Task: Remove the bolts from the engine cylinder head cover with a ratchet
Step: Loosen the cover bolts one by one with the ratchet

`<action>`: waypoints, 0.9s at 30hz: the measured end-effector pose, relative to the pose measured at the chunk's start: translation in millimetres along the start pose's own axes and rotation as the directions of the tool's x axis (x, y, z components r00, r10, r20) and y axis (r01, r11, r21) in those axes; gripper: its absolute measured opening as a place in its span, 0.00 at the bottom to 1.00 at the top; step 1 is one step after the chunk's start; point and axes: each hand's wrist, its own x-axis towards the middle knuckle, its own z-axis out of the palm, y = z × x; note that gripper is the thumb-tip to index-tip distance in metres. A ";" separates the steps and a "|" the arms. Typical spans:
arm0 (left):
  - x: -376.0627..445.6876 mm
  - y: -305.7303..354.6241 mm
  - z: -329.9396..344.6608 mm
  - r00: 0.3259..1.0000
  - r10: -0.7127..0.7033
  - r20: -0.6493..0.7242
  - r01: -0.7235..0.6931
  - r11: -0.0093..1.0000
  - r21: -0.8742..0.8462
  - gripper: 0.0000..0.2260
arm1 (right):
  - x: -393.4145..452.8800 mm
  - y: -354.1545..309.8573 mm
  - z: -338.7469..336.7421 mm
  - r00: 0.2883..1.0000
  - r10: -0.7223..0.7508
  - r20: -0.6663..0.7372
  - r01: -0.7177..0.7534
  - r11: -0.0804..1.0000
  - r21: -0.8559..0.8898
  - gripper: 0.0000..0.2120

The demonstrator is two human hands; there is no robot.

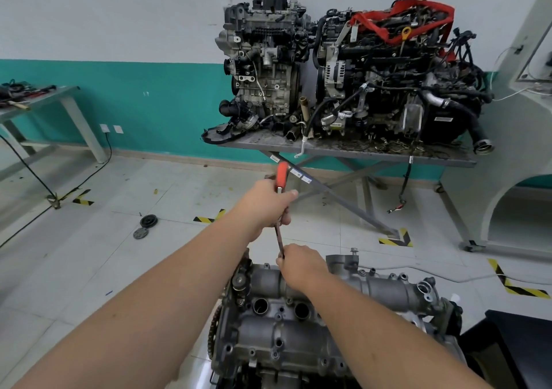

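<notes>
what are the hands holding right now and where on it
The left hand grips the red-handled metal ratchet on its shaft just below the red grip; the right hand steadies its lower end at the grey cylinder head cover.

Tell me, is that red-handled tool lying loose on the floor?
No, the left hand grips the ratchet by its red handle, while the right hand steadies its lower end at the cylinder head cover.

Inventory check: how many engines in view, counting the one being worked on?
3. One engine near the camera under both hands; two side by side on the far steel table: a grey engine and a black engine. None seems hidden.
</notes>
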 end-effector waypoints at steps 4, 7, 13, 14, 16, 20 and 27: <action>-4.8 8.0 14.5 0.975 0.193 0.110 -0.221 0.789 0.574 0.12 | -1.6 -1.0 -1.3 1.000 -0.004 0.014 0.003 1.000 0.028 0.12; -9.8 4.8 24.9 0.926 0.328 0.187 -0.331 0.469 0.819 0.13 | -4.4 -0.4 -3.3 1.000 -0.014 0.013 0.014 1.000 -0.004 0.11; -22.1 -27.2 24.2 0.626 0.751 0.210 -0.426 0.103 0.899 0.20 | -8.5 -4.1 -4.1 0.995 -0.099 -0.031 0.094 0.987 -0.133 0.10; -24.4 -33.5 24.4 0.555 0.813 0.177 -0.445 0.110 0.889 0.23 | -8.6 -4.6 -3.4 0.994 -0.097 -0.056 0.092 0.991 -0.094 0.10; -26.9 -44.5 25.3 0.474 0.877 0.076 -0.477 0.184 0.860 0.27 | -9.8 -4.7 -1.4 0.993 -0.087 -0.082 0.087 0.996 -0.012 0.14; -31.4 -63.4 29.8 0.680 0.719 -0.144 -0.560 0.637 0.530 0.28 | -6.5 -2.5 -5.7 0.998 -0.049 0.039 0.047 0.998 0.034 0.14; -32.2 -61.3 47.4 0.957 0.017 -0.291 -0.197 0.773 -0.603 0.20 | 0.6 -2.3 -6.1 0.998 0.035 0.045 -0.034 0.999 -0.020 0.13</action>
